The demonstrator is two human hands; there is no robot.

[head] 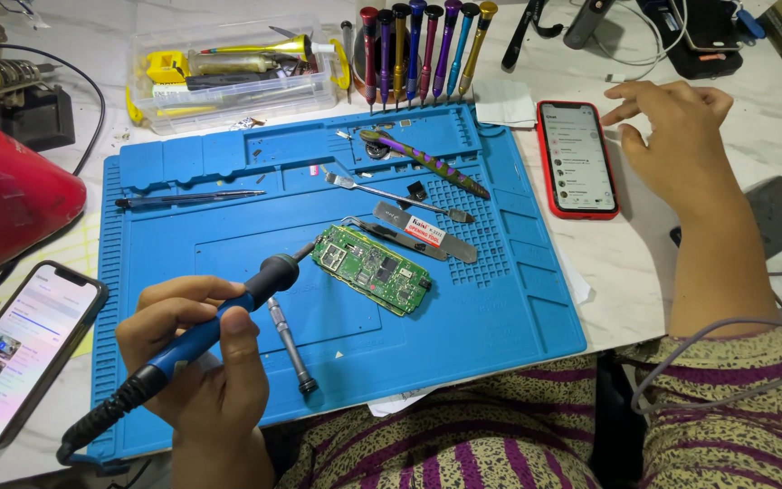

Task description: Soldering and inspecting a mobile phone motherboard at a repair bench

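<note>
My left hand [194, 349] grips a blue and black soldering iron [219, 326]; its tip points up and right, close to the left end of a green circuit board [371, 269] lying on a blue work mat [228, 208]. My right hand [676, 136] hovers with fingers spread just right of a phone in a red case [577, 158], whose screen is lit. It holds nothing. Metal tweezers [400, 237] and a flat metal pry tool [423, 231] lie just beyond the board.
A screwdriver bit [289, 344] lies near my left hand. A metal spatula [391, 193], a purple tool [427, 163] and black tweezers [187, 197] rest on the mat. A screwdriver rack [423, 45], clear plastic box [228, 72], red object [6, 199] and second phone [20, 349] surround it.
</note>
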